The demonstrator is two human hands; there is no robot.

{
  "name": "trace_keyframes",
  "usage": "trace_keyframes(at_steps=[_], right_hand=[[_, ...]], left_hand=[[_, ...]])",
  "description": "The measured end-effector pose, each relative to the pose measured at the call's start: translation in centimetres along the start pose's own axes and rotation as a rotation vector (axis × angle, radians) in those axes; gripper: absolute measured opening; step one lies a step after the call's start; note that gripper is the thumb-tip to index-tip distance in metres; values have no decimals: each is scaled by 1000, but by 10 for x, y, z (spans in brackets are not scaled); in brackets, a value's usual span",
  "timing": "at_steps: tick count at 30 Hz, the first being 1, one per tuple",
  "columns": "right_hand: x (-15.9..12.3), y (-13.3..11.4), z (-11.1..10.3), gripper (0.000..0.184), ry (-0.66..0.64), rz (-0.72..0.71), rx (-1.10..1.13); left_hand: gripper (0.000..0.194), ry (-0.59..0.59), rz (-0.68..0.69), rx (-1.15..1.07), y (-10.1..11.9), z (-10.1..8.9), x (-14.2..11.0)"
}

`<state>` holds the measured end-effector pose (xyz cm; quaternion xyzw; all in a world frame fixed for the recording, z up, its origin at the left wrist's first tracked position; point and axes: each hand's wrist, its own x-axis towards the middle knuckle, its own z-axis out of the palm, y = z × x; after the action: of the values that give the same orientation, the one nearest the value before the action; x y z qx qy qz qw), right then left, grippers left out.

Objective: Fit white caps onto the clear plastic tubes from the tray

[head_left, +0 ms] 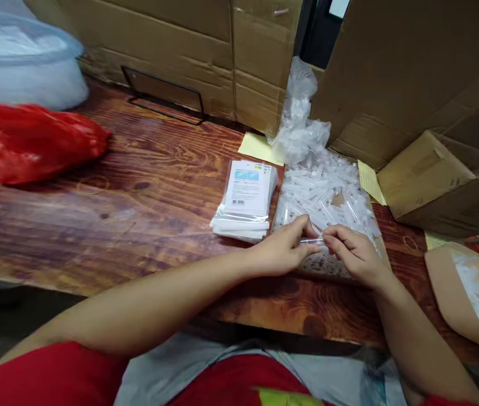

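Observation:
My left hand (284,248) and my right hand (353,254) meet over the near edge of a heap of small clear plastic tubes (324,194) on the wooden table (137,186). Both pinch the ends of one clear tube (313,241) held level between them, fingers closed on it. A stack of flat clear packets with white printed labels (247,197) lies just left of the heap, close to my left hand.
Cardboard boxes (205,51) stand along the back and right. A crumpled clear plastic bag (300,113) rises behind the heap. A red plastic bag (31,141) and a white bag (19,62) lie far left. Brown padded envelopes (467,293) sit at the right.

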<state>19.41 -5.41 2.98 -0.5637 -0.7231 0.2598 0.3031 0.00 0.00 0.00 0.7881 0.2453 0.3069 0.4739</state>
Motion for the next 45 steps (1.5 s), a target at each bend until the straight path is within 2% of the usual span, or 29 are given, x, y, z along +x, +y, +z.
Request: trace_keyframes(at_steps=[4,7,9,11,13,14,16,18,20,22,25,28,30,32,35,39,43,45], right_hand=[[4,5,16,58,-58,254,311],[4,8,19,61,-189,494,557],[4,12,11,61,-171,521,553],[5,22,-5,56,-23,436,413],[8,39,-26,48,243,305,194],[11,50,-37,42,424,253,79],[17,73,-56,35,673,229,-117],[23,95,-68,32,755,247,-247],[28,110,-72,31,708,244,-331],[31,115,-70,33,641,189,-420],[32,106,-59,37,571,37,-583],[31,92,-44,30,409,-84,-695],[32,87,-34,26,293,-86,-734],[34,87,-26,23,234,-51,-747],[36,92,-21,22,238,-23,-736],[37,95,-26,16,329,-69,-676],[33,82,-33,17,462,-150,-480],[28,71,-34,17,498,-140,-387]], left_hand=[[7,-101,101,322,-1,1,-2],[20,-174,292,581,-1,1,-2],[21,-131,371,680,-2,1,-1],[19,-4,358,744,-1,0,2],[18,88,283,783,-1,-3,4],[18,82,242,794,-1,-4,4],[12,-45,196,802,-2,-7,4],[12,-218,181,789,-5,-8,4],[17,-317,170,755,-8,-7,4],[20,-349,162,724,-11,-6,4],[22,-356,148,702,-10,-7,5],[23,-354,122,734,-6,-13,6],[21,-360,99,776,-2,-17,7],[22,-377,57,795,0,-20,7],[24,-391,-17,778,3,-22,8],[21,-382,-53,769,8,-22,6],[20,-380,-60,757,7,-23,3],[22,-344,-70,712,4,-22,2]])
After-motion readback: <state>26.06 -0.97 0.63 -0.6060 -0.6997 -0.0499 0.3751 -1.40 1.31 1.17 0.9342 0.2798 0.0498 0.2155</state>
